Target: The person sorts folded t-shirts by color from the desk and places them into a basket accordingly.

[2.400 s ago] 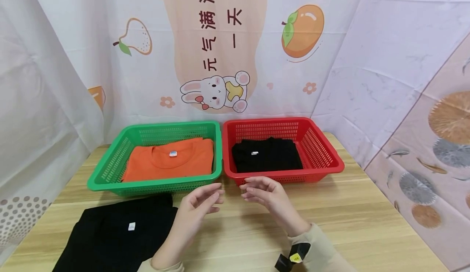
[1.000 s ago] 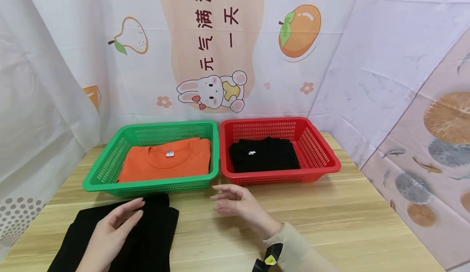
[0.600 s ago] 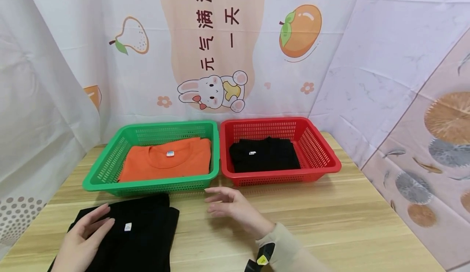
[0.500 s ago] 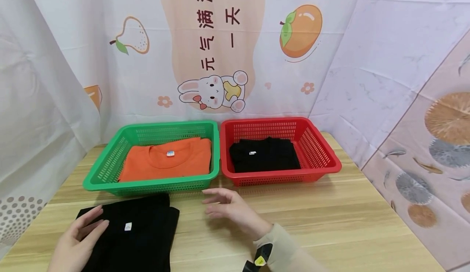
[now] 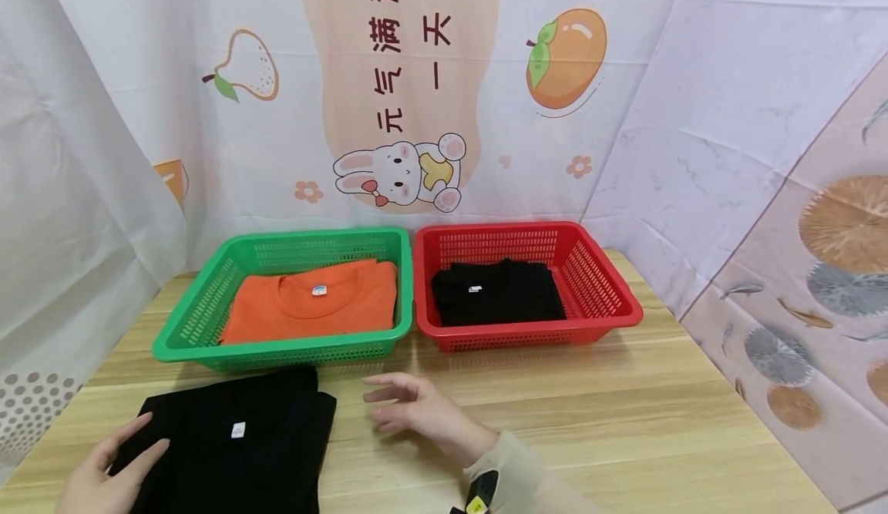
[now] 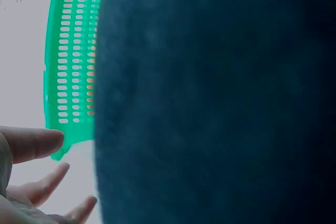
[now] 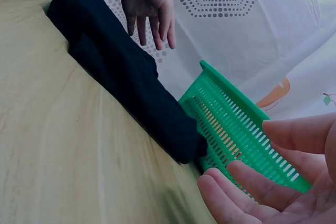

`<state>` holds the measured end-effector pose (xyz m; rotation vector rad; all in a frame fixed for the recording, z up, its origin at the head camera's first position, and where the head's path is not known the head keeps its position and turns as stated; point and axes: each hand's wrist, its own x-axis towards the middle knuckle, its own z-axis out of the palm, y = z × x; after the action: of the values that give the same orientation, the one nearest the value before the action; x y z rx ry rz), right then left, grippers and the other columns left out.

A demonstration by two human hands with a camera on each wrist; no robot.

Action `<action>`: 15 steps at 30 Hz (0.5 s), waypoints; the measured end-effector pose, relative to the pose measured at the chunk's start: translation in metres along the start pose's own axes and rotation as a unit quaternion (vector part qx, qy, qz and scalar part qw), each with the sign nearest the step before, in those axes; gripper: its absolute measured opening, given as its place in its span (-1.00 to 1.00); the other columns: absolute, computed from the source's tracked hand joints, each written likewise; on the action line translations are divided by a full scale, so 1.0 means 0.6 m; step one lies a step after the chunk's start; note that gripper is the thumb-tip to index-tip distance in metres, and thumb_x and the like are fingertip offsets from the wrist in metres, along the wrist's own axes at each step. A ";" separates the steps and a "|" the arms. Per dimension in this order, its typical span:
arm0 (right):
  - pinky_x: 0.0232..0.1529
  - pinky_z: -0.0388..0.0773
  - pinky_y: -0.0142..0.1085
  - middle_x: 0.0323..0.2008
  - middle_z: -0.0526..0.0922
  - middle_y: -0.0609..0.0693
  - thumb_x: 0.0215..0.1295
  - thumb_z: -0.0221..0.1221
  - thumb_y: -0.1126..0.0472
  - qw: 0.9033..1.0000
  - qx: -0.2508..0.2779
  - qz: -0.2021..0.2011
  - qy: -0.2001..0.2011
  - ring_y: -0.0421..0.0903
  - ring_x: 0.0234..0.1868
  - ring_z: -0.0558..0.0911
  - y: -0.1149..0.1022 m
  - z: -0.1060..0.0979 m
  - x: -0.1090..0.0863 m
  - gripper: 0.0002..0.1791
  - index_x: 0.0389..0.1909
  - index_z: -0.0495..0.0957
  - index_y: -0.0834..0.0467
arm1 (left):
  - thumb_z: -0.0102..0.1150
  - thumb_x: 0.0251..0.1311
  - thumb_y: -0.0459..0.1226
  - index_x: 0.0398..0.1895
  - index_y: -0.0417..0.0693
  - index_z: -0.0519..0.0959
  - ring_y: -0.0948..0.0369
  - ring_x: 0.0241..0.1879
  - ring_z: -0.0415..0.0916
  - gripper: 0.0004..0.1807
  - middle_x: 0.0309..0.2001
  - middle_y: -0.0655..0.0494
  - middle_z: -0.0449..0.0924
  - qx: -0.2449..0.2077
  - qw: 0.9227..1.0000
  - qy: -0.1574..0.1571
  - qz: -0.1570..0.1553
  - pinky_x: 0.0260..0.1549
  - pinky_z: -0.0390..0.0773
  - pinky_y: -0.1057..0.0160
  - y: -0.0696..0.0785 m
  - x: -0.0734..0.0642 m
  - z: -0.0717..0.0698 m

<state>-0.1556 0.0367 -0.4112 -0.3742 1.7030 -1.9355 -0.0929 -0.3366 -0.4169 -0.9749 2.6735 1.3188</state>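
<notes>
A folded black T-shirt [image 5: 236, 472] with a white neck label lies at the near left of the table. My left hand [image 5: 109, 469] is at its left edge, fingers loosely bent and spread; the right wrist view puts this hand [image 7: 149, 6] just above the far side of the shirt, holding nothing. In the left wrist view, dark cloth [image 6: 210, 98] fills most of the picture, close to the lens. My right hand [image 5: 419, 414] hovers right of the shirt, fingers relaxed and apart, with nothing between them.
Behind the shirt stands a green basket [image 5: 277, 350] with an orange T-shirt [image 5: 312, 314] folded inside. Touching or nearly touching it on the right is a red basket [image 5: 603, 310] holding a folded black T-shirt [image 5: 499, 302]. A printed curtain [image 5: 430, 52] hangs behind the wooden table [image 5: 610, 421].
My left hand has moved from the middle, across the black shirt, to its left edge. My right hand has drifted left and nearer. The shirts and baskets stay in place.
</notes>
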 end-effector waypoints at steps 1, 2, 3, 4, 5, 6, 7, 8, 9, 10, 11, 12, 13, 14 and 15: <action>0.01 0.66 -0.03 0.19 0.54 0.34 0.30 0.15 0.46 1.000 0.002 0.002 0.002 0.21 0.02 0.67 0.002 0.001 0.000 -0.47 0.31 0.44 0.26 | -0.03 0.41 0.04 0.56 -0.14 0.05 -0.37 0.47 -0.12 -0.22 0.53 -0.34 -0.10 0.000 1.000 0.001 -0.006 0.37 0.09 -0.29 -0.004 0.003 -0.001; 0.01 0.66 -0.04 0.19 0.55 0.34 0.31 0.15 0.46 1.000 0.004 0.003 0.003 0.20 0.02 0.67 0.004 0.002 0.001 -0.47 0.31 0.44 0.27 | -0.03 0.41 0.03 0.56 -0.14 0.04 -0.36 0.47 -0.13 -0.21 0.53 -0.34 -0.11 0.002 1.000 0.000 -0.011 0.36 0.09 -0.29 -0.007 0.006 -0.002; 0.01 0.66 -0.03 0.18 0.55 0.35 0.31 0.15 0.47 1.000 0.005 0.004 0.002 0.20 0.01 0.68 0.006 0.003 0.002 -0.47 0.31 0.44 0.27 | -0.03 0.41 0.04 0.55 -0.17 0.03 -0.38 0.47 -0.15 -0.20 0.53 -0.36 -0.13 0.006 1.000 -0.002 -0.014 0.36 0.09 -0.31 -0.011 0.008 -0.002; 0.02 0.65 -0.03 0.18 0.55 0.34 0.31 0.15 0.46 1.000 0.007 0.006 0.001 0.19 0.01 0.68 0.007 0.003 0.002 -0.48 0.31 0.43 0.28 | -0.04 0.41 0.04 0.55 -0.20 0.02 -0.39 0.46 -0.16 -0.20 0.52 -0.38 -0.14 0.011 1.000 -0.004 -0.015 0.35 0.09 -0.32 -0.014 0.010 -0.003; 0.02 0.65 -0.04 0.18 0.55 0.34 0.32 0.15 0.46 1.000 0.009 0.009 -0.001 0.18 0.01 0.68 0.009 0.004 0.003 -0.48 0.32 0.43 0.28 | -0.06 0.42 0.05 0.55 -0.22 0.00 -0.40 0.46 -0.19 -0.18 0.52 -0.40 -0.18 0.018 1.000 -0.008 -0.017 0.34 0.09 -0.34 -0.017 0.012 -0.004; 0.02 0.66 -0.04 0.18 0.56 0.33 0.33 0.15 0.46 1.000 0.010 0.013 -0.002 0.16 -0.01 0.69 0.010 0.005 0.003 -0.48 0.32 0.43 0.28 | -0.07 0.42 0.06 0.55 -0.23 -0.02 -0.41 0.46 -0.20 -0.17 0.52 -0.41 -0.19 0.027 0.999 -0.013 -0.018 0.34 0.08 -0.34 -0.018 0.014 -0.005; 0.01 0.66 -0.04 0.18 0.56 0.32 0.33 0.15 0.45 1.000 0.012 0.017 -0.003 0.16 -0.02 0.69 0.012 0.005 0.004 -0.49 0.32 0.43 0.28 | -0.10 0.43 0.08 0.55 -0.25 -0.05 -0.42 0.45 -0.22 -0.15 0.52 -0.43 -0.22 0.036 0.999 -0.019 -0.019 0.34 0.07 -0.35 -0.020 0.016 -0.005; 0.02 0.65 -0.04 0.18 0.56 0.31 0.34 0.14 0.45 1.000 0.013 0.022 -0.006 0.15 -0.02 0.69 0.013 0.005 0.004 -0.49 0.32 0.43 0.27 | -0.12 0.43 0.10 0.55 -0.27 -0.08 -0.43 0.45 -0.22 -0.13 0.51 -0.45 -0.23 0.044 0.998 -0.025 -0.022 0.34 0.06 -0.35 -0.023 0.018 -0.006; 0.02 0.65 -0.03 0.18 0.57 0.30 0.34 0.14 0.45 1.000 0.015 0.024 -0.007 0.14 -0.03 0.69 0.015 0.006 0.004 -0.49 0.32 0.43 0.27 | -0.14 0.43 0.12 0.55 -0.28 -0.12 -0.44 0.44 -0.20 -0.11 0.50 -0.47 -0.25 0.050 0.998 -0.033 -0.024 0.34 0.06 -0.35 -0.024 0.020 -0.006; 0.02 0.65 -0.04 0.18 0.57 0.29 0.34 0.14 0.44 0.999 0.016 0.027 -0.007 0.12 -0.02 0.69 0.016 0.006 0.004 -0.49 0.32 0.43 0.27 | -0.15 0.43 0.15 0.55 -0.30 -0.15 -0.45 0.42 -0.19 -0.08 0.49 -0.50 -0.26 0.055 0.997 -0.040 -0.025 0.33 0.06 -0.35 -0.027 0.022 -0.006; 0.01 0.65 -0.03 0.17 0.57 0.29 0.34 0.14 0.44 0.999 0.017 0.029 -0.007 0.12 -0.03 0.69 0.017 0.006 0.003 -0.50 0.31 0.44 0.27 | -0.16 0.42 0.17 0.55 -0.31 -0.18 -0.47 0.41 -0.19 -0.05 0.49 -0.52 -0.27 0.061 0.997 -0.048 -0.025 0.32 0.06 -0.36 -0.029 0.023 -0.006; 0.02 0.65 -0.03 0.17 0.57 0.28 0.33 0.14 0.44 0.999 0.018 0.031 -0.006 0.12 -0.03 0.69 0.018 0.006 0.003 -0.49 0.31 0.44 0.26 | -0.17 0.42 0.19 0.55 -0.32 -0.19 -0.47 0.40 -0.17 -0.04 0.48 -0.53 -0.26 0.063 0.996 -0.053 -0.027 0.33 0.06 -0.35 -0.031 0.025 -0.005; 0.02 0.65 -0.02 0.17 0.57 0.29 0.33 0.14 0.45 0.999 0.019 0.032 -0.008 0.12 -0.02 0.69 0.019 0.006 0.003 -0.49 0.31 0.44 0.27 | -0.17 0.41 0.21 0.55 -0.32 -0.21 -0.48 0.39 -0.18 -0.02 0.48 -0.54 -0.28 0.066 0.996 -0.059 -0.027 0.32 0.05 -0.36 -0.034 0.026 -0.004; 0.02 0.65 -0.01 0.17 0.57 0.28 0.32 0.14 0.45 0.999 0.019 0.033 -0.009 0.11 -0.01 0.69 0.019 0.006 0.002 -0.49 0.31 0.44 0.27 | -0.17 0.40 0.22 0.55 -0.31 -0.21 -0.48 0.39 -0.18 -0.01 0.48 -0.54 -0.29 0.068 0.995 -0.064 -0.027 0.32 0.05 -0.36 -0.036 0.027 -0.002; 0.02 0.65 -0.01 0.17 0.57 0.28 0.32 0.14 0.46 0.999 0.020 0.035 -0.009 0.10 -0.01 0.68 0.020 0.006 0.002 -0.48 0.31 0.44 0.26 | -0.16 0.40 0.23 0.55 -0.31 -0.21 -0.49 0.39 -0.18 0.00 0.48 -0.54 -0.29 0.069 0.995 -0.068 -0.024 0.32 0.05 -0.36 -0.037 0.028 -0.001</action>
<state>-0.1521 0.0321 -0.4227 -0.3128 1.6419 -1.9061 -0.0945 -0.3558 -0.4370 -0.8939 2.5814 1.1300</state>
